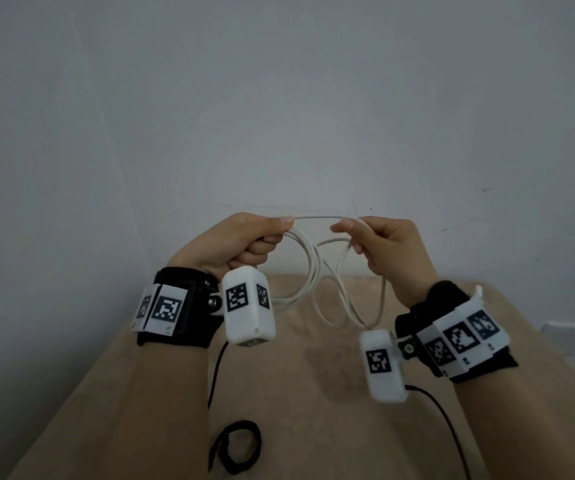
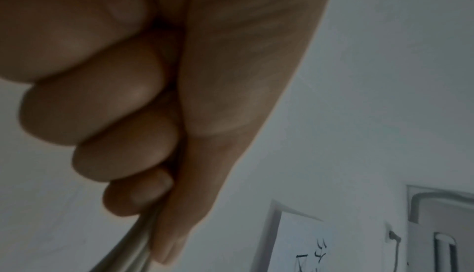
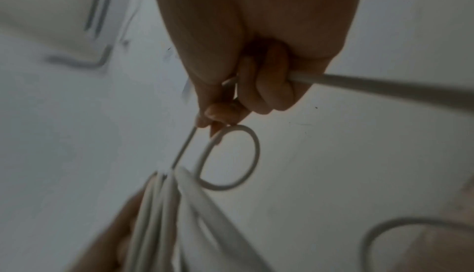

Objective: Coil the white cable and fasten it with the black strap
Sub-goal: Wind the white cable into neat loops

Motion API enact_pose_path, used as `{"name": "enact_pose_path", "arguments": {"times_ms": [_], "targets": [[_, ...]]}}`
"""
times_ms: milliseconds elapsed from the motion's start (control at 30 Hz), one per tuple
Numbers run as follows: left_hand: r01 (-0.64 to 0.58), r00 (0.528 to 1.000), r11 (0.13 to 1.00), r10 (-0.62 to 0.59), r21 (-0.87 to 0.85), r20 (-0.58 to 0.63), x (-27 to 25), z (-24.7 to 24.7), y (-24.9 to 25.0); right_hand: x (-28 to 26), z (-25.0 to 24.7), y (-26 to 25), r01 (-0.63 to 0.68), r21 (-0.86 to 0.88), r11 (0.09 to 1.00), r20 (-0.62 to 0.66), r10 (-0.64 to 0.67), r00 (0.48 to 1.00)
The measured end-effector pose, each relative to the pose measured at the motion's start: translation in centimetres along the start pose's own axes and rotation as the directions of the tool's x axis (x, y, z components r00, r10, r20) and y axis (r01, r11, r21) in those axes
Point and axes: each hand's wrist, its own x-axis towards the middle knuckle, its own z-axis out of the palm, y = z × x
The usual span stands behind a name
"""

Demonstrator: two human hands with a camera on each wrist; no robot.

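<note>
The left hand [image 1: 241,242] has its fingers [image 2: 123,150] curled tight. Four fingers fold into the palm and the thumb [image 2: 231,98] lies flat along them. They squeeze a bunch of loops of the one white cable [image 1: 313,268]. The strands come out just past the thumb tip in the left wrist view. How many loops there are I cannot tell, as the strands blur together.

The right hand [image 1: 388,249] is also closed on the cable. Its thumb and first finger pinch one strand, and its other fingers [image 3: 271,85] curl round another piece that runs off to the side. One short piece of cable goes straight across from hand to hand. Below it, loops hang down in the air between the two hands. In the right wrist view one small round loop [image 3: 231,156] hangs just under the fingertips.

Both hands are held up, above a tan table [image 1: 313,410].

One black strap [image 1: 239,446] lies on the table, near the person and well apart from the hands. It is bent into a ring, and nothing touches it.

Each wrist has one black band [image 1: 175,306] with white blocks that show black square marks. Two thin black wires [image 1: 215,372] hang from them.

Behind it all is a plain grey wall [image 1: 279,98].
</note>
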Motion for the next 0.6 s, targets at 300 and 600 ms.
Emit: {"name": "enact_pose_path", "arguments": {"times_ms": [300,600], "targets": [[-0.067,0.986,0.952,0.017,-0.3,-0.168,0.6,0.5,0.5,0.0,-0.1,-0.2,-0.112,0.054,0.992,0.143,0.103,0.984],[-0.205,0.954,0.828,0.049,-0.523,-0.296,0.9,0.4,0.7,0.0,-0.8,0.3,-0.188,0.074,0.979,0.154,0.175,0.972]]}}
